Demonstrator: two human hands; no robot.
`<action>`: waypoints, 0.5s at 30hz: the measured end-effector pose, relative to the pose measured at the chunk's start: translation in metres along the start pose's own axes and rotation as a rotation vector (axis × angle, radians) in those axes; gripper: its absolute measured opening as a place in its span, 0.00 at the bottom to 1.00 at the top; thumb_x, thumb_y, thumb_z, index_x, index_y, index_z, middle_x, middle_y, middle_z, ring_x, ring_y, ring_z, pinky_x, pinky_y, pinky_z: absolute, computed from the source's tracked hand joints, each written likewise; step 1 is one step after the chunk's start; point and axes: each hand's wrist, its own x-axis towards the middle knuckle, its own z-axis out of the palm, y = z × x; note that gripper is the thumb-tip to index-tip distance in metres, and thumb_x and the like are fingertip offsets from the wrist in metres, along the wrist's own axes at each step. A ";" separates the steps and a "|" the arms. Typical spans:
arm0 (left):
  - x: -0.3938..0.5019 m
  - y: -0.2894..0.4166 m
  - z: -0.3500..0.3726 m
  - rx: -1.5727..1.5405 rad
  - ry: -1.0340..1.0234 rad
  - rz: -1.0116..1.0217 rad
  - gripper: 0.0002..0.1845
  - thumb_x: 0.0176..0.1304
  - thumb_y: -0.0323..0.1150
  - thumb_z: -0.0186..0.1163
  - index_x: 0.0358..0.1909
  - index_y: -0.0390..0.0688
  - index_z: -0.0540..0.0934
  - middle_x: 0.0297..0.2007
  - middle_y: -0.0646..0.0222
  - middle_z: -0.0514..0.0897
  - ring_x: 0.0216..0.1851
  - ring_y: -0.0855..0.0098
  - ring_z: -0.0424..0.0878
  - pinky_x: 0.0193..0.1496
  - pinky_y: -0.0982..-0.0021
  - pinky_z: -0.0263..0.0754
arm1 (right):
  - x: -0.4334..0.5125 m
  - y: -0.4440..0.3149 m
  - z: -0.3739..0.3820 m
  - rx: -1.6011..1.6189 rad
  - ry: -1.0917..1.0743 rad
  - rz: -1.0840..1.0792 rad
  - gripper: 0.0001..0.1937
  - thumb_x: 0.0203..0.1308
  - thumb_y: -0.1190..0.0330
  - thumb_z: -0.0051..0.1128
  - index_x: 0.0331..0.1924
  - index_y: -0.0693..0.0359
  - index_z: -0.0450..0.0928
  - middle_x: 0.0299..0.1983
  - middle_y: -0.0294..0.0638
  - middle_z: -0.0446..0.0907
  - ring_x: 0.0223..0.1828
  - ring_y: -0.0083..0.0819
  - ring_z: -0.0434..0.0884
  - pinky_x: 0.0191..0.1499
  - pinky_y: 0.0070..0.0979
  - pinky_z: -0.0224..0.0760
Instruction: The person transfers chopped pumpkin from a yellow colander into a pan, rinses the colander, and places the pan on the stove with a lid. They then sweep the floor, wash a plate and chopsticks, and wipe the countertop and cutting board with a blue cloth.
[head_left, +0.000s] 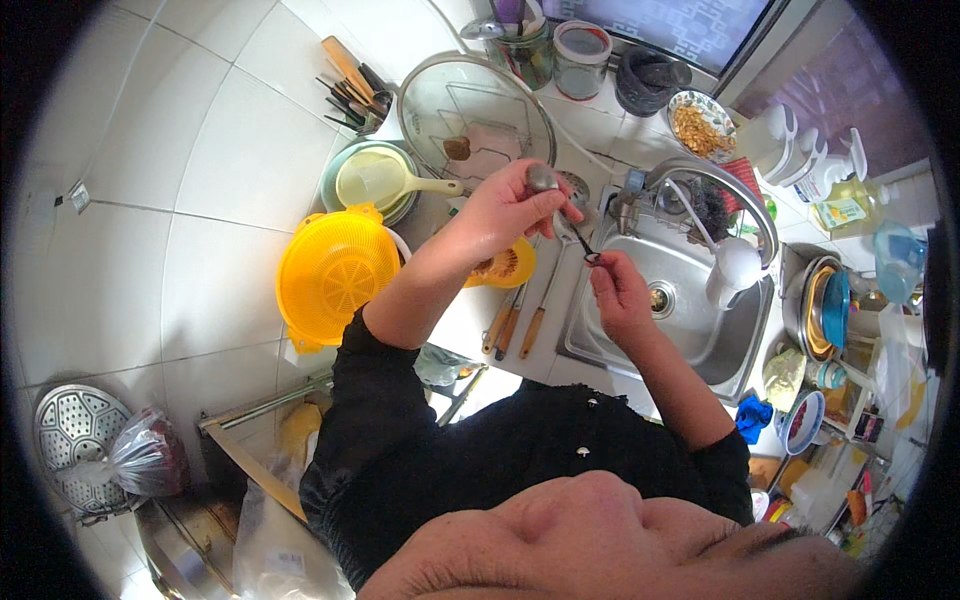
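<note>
My left hand (510, 206) is closed around a metal spoon or ladle (541, 178), its rounded bowl showing above the fingers. A thin dark handle runs down from it towards the sink. At the lower end of that handle, the fingertips of my right hand (624, 292) pinch the tip. Both hands are over the counter, the right one above the left edge of the steel sink (592, 341). Beneath my left hand lies a cut pumpkin (517, 266), partly hidden by the forearm. Utensils with wooden handles (532, 334) lie between the pumpkin and the sink.
A yellow colander (341, 277) and a pale green strainer (371, 180) stand at the left. Behind them leans a glass lid (476, 97), beside a knife holder (379, 112). The curved faucet (765, 202) arches over the sink. Stacked bowls (810, 307) crowd the right.
</note>
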 end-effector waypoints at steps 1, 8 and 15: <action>-0.002 0.004 -0.003 0.023 0.054 0.043 0.11 0.66 0.30 0.55 0.48 0.38 0.75 0.38 0.63 0.86 0.31 0.77 0.80 0.35 0.77 0.75 | 0.002 -0.003 0.004 -0.056 0.017 -0.041 0.13 0.67 0.69 0.49 0.52 0.63 0.70 0.38 0.39 0.75 0.36 0.25 0.74 0.39 0.24 0.70; -0.015 0.059 -0.156 0.239 0.970 0.625 0.09 0.68 0.32 0.55 0.36 0.36 0.78 0.35 0.62 0.86 0.32 0.75 0.82 0.37 0.75 0.77 | -0.039 0.033 -0.029 -0.308 0.021 0.206 0.16 0.63 0.68 0.53 0.54 0.62 0.73 0.46 0.47 0.77 0.43 0.36 0.79 0.47 0.30 0.74; 0.012 0.015 -0.307 0.289 1.292 0.526 0.08 0.66 0.29 0.54 0.37 0.32 0.75 0.36 0.57 0.85 0.34 0.69 0.85 0.35 0.73 0.79 | -0.124 0.089 -0.066 -0.330 0.051 0.413 0.13 0.63 0.68 0.52 0.49 0.62 0.76 0.45 0.47 0.79 0.44 0.40 0.80 0.49 0.33 0.72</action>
